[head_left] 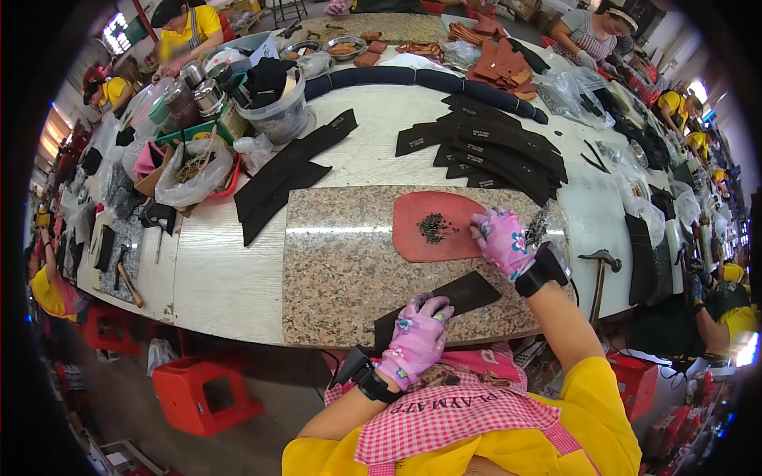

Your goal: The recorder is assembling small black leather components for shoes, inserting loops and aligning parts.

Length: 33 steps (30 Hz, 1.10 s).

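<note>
A flat black strip (472,292) lies slanted near the front edge of a speckled granite slab (333,274). My left hand (414,337), in a pink flowered glove, rests over the strip's left part with its fingers curled on it. Farther back on the slab sits a rounded red pad (414,208) with a heap of tiny black pieces (434,228) in its middle. My right hand (506,244), gloved alike, is at the pad's right edge, fingertips drawn together. Whatever those fingertips hold, if anything, is too small or hidden to make out.
Beyond the slab, black printed pieces (484,147) are fanned in a pile; more black pieces (290,178) lie left. A hammer (601,274) rests at right. A dark padded roll (373,77) crosses behind. Cluttered tubs (278,123) stand far left. Co-workers sit around.
</note>
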### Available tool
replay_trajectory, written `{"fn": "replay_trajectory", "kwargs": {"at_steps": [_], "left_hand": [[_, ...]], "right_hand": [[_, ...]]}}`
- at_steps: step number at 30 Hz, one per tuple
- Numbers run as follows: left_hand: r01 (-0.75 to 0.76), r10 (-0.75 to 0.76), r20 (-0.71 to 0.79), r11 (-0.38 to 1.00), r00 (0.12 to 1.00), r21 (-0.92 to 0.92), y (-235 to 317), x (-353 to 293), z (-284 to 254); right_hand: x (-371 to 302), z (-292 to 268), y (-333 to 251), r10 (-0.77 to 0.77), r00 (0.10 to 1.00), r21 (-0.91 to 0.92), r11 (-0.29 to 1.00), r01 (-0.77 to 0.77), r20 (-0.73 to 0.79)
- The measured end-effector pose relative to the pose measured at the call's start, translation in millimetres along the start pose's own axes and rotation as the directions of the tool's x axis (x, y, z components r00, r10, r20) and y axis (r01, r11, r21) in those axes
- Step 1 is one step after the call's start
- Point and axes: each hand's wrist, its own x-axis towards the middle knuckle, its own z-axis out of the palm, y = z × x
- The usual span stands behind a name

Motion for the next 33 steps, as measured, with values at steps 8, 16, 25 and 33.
{"fn": "replay_trajectory", "kwargs": {"at_steps": [8, 16, 25, 33], "left_hand": [[0.019, -0.019, 0.002, 1.0, 1.0, -0.012, 0, -2, 3], [0.005, -0.005, -0.022, 1.0, 1.0, 0.002, 0, -1, 1], [0.017, -0.016, -0.015, 1.0, 1.0, 0.021, 2, -1, 1], [0.021, -0.02, -0.029, 0.999, 0.999, 0.031, 1, -3, 5]], "right_hand": [[9, 5, -17, -0.108, 0.993, -0.172, 0.979, 0.113, 0.04], [-4, -10, -29, -0.103, 0.995, -0.153, 0.983, 0.105, 0.019], [-81, -19, -44, -0.127, 0.985, 0.211, 0.972, 0.1, 0.118], [-75, -24, -44, -0.082, 0.974, 0.273, 0.962, 0.022, 0.211]]}}
